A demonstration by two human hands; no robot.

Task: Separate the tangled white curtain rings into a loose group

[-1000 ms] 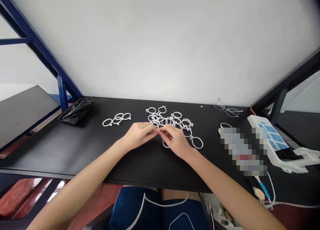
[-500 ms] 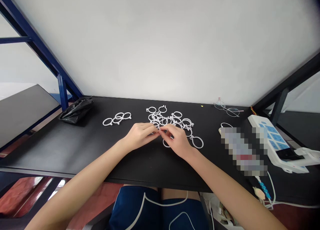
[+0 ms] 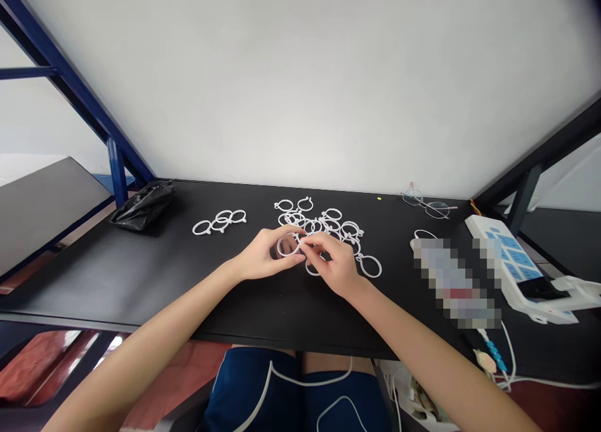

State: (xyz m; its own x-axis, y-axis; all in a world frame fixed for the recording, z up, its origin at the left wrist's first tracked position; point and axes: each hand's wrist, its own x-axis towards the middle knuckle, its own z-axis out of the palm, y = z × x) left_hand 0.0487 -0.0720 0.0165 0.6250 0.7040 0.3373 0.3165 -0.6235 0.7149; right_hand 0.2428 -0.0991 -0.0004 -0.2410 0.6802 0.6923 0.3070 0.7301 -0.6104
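Note:
My left hand [image 3: 265,257] and my right hand [image 3: 334,263] meet over the middle of a black table [image 3: 141,275]. Both pinch one white plastic ring [image 3: 286,246], held upright just above the table; the left fingers curl round its left side, the right fingertips grip its right edge. Right behind the hands lies a loose pile of white rings [image 3: 323,224]. A single ring [image 3: 370,266] rests to the right of my right hand. A small row of three linked rings [image 3: 218,221] lies apart to the left.
A crumpled black bag [image 3: 143,207] sits at the back left. Spectacles [image 3: 426,205] lie at the back right, by a white power strip [image 3: 514,266] with cables. A blurred patch [image 3: 453,282] covers something on the right. Blue frame bars rise at left.
The ring has come up from the pile's near edge and now stands clearly visible between both hands. My left hand turned so its fingers curl round the ring.

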